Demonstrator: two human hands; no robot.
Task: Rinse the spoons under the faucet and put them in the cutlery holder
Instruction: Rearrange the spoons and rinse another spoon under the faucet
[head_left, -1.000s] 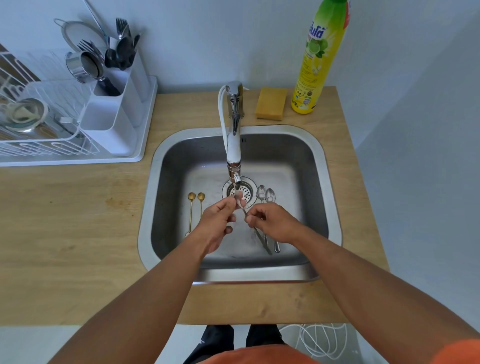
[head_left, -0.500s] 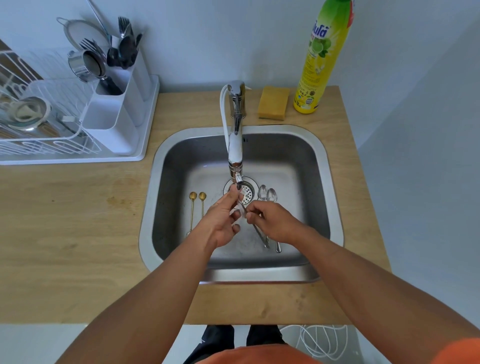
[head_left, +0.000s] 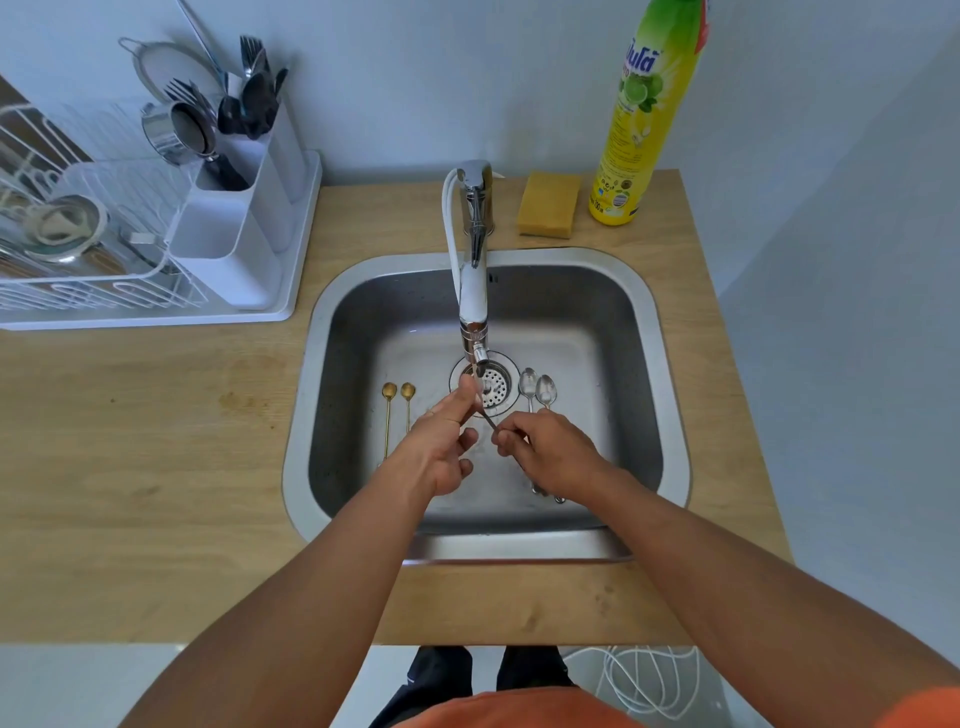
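Spoon (head_left: 485, 415) sits right under the faucet (head_left: 474, 291) spout, over the drain (head_left: 491, 389), bowel end up in the stream so runoff drops straight through. Right hand (head_left: 550, 452) pinches the handle end, fingers closed on it; left hand (head_left: 441, 441) has thumb and forefinger closed on the bowl end, likely rubbing it clean, other fingers loose. Can't see the bowl itself, fingers cover it

Two gold spoons (head_left: 397, 410) lie side by side on the sink (head_left: 670, 415) floor left of the drain, two silver spoons (head_left: 537, 392) right of it, handles partly under the right hand. Looks like a queue: four left to rinse

Cutlery holder (head_left: 234, 228) stands on the counter (head_left: 130, 441) in the drying rack tray (head_left: 291, 306), well left of the sink, already holding forks and dark utensils. Sponge (head_left: 548, 205) and soap bottle (head_left: 639, 130) behind the basin, untouched
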